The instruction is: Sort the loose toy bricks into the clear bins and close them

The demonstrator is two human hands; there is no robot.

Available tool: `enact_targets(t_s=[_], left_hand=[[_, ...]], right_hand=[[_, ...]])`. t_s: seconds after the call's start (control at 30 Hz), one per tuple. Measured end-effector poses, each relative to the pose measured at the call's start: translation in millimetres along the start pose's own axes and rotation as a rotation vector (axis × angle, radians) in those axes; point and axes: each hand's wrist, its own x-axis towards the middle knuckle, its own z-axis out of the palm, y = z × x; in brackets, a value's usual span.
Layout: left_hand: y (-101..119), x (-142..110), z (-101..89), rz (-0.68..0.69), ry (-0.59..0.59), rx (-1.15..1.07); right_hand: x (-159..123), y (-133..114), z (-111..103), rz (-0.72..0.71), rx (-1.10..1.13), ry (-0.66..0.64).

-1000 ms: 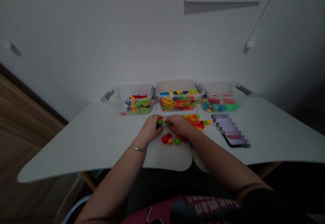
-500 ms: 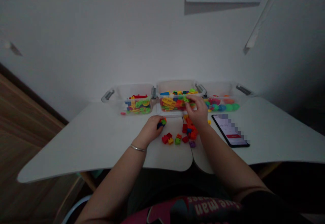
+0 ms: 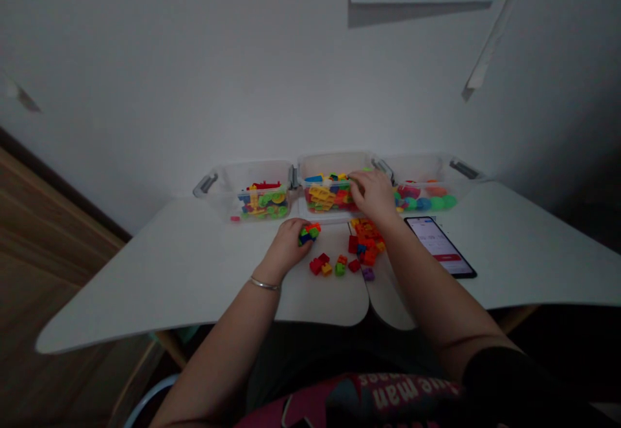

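My left hand (image 3: 285, 247) rests on the table, its fingers curled round a small cluster of joined toy building blocks (image 3: 308, 234) in green, orange and blue. At the front right of the middle clear bin (image 3: 334, 160), my right hand (image 3: 376, 196) reaches over the rim. Its thumb and forefinger look apart, with no block visible between them; some fingertips are hard to make out. Loose blocks lie between my arms: red blocks (image 3: 317, 264), a yellow block (image 3: 326, 269), a green block (image 3: 340, 269) and a purple block (image 3: 369, 274). An orange and red pile (image 3: 369, 240) lies below my right hand.
A left bin (image 3: 259, 172) holds mixed toy pieces, and a right bin (image 3: 420, 166) holds round and reddish ones. To the right of my forearm lies a phone (image 3: 439, 247). The white table (image 3: 160, 273) has a seam down its middle. Behind it rises a wall (image 3: 233, 79).
My right hand has moved slightly right and up at the middle bin; the green block at its fingertips no longer shows. My left hand keeps its blocks, which are now more visible.
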Motion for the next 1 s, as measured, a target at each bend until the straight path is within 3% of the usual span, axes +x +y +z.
enact_targets(t_s=[0.37,0.5,0.6,0.77,0.9,1.0], left_hand=[[2.5,-0.2,-6.4,-0.085,0.078,0.048],[7.3,-2.2,-6.1,-0.025,0.039,0.083],[8.9,-4.9,-3.7,0.031,0.026,0.100],[6.4,-5.3,3.5,0.109,0.022,0.038],[6.8,-3.6,3.1,0.084,0.038,-0.029],[10.5,-4.3,-3.0,0.015,0.049,0.074]], right_hand=[[-14.4,-7.2,1.9,-0.056,-0.085,-0.052],[-28.5,-21.9,3.2,-0.037,-0.040,-0.031],[-40.2,-35.1,3.9,-0.113,0.007,-0.034],[-54.4,-48.5,10.8,-0.322,0.102,-0.279],[-60.9,-54.8,18.2,-0.305,0.036,-0.484],[-62.1,-56.6,19.6,-0.289,0.030,-0.529]])
